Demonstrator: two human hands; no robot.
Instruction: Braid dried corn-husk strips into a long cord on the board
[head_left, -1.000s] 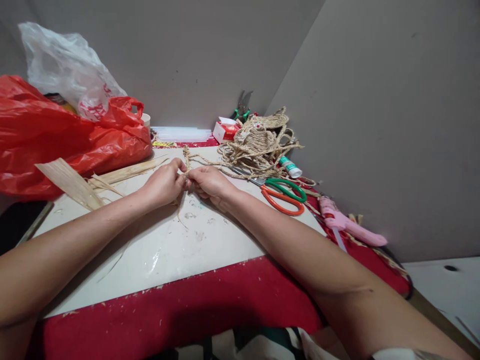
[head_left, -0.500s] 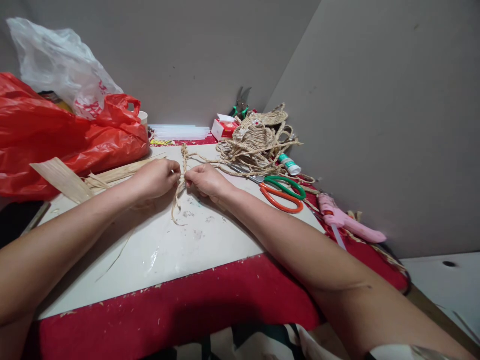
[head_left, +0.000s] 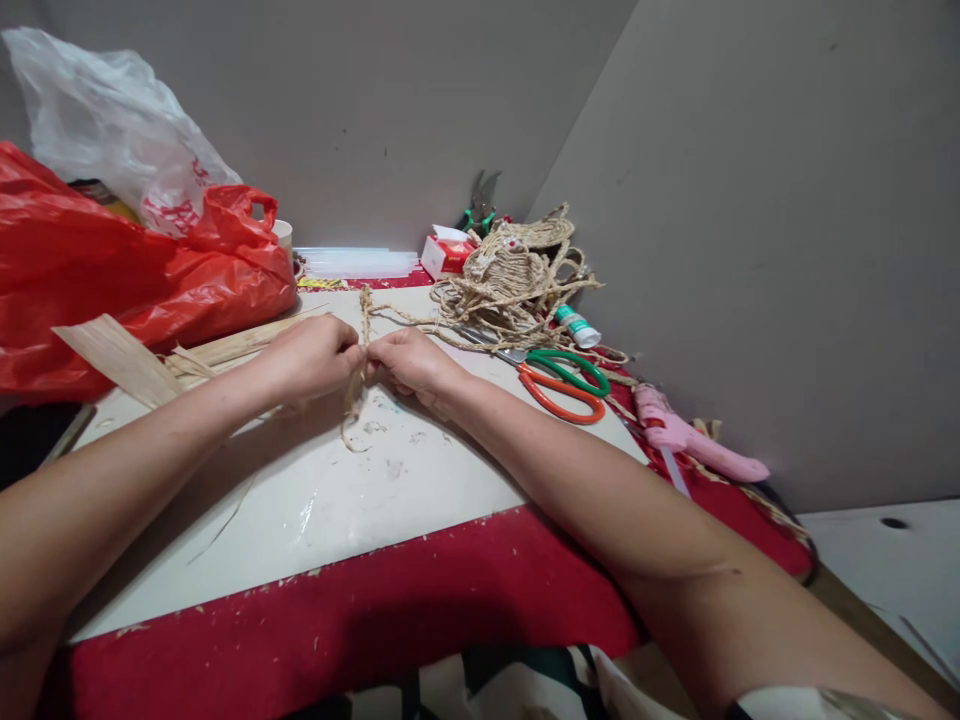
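Observation:
A braided straw cord (head_left: 366,312) stands up between my two hands, its loose end (head_left: 347,430) trailing onto the white board (head_left: 337,500) below. My left hand (head_left: 319,352) is pinched closed on the cord from the left. From the right, my right hand (head_left: 409,360) pinches the same cord, its fingertips touching or nearly touching those of the left. The exact strands between the fingertips are hidden. A thin braid runs right from the cord towards a coiled heap of straw rope (head_left: 517,270).
Scissors (head_left: 566,372), a glue stick (head_left: 577,326) and a pink glue gun (head_left: 675,430) lie at the right. Red (head_left: 150,290) and clear plastic bags (head_left: 105,110) fill the back left, near flat straw strips (head_left: 116,350). Clear sticks (head_left: 352,263), a small red box (head_left: 445,253) and pruners (head_left: 481,205) are behind.
My left hand has moved slightly right, so the gap between my fingertips has narrowed. The whole view has shifted a little.

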